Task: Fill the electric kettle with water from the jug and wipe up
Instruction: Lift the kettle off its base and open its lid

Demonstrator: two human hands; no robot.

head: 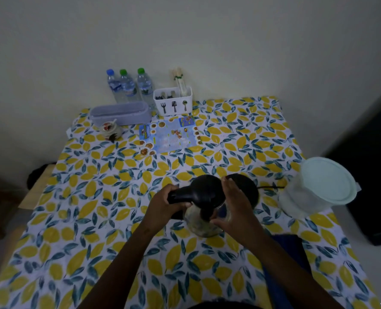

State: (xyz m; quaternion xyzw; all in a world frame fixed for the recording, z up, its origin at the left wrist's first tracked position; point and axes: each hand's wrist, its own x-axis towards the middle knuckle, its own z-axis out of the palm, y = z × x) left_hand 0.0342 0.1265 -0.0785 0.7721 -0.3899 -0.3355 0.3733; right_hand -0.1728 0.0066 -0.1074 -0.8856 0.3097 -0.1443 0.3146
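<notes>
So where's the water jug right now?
In the head view the jug stands at the right edge of the table, lid on, just right of the kettle.

Around the kettle (204, 195) you have bare tablecloth (100, 197) from seven to eleven o'clock; the jug (305, 197) blocks three, the black base (247, 188) one, a blue cloth (285, 248) five.

Grips the black handle of the glass electric kettle (204, 195) with the left hand (162, 202) and clasps its clear body with the right hand (236, 204), just in front of the round black base (248, 186) on the lemon-print tablecloth (96, 197). Has the lidded plastic jug (318, 186) to the right, apart from the kettle, and a blue cloth (285, 253) beneath the right forearm. Shows three water bottles (129, 88) and a white cutlery holder (174, 101) against the far wall.
</notes>
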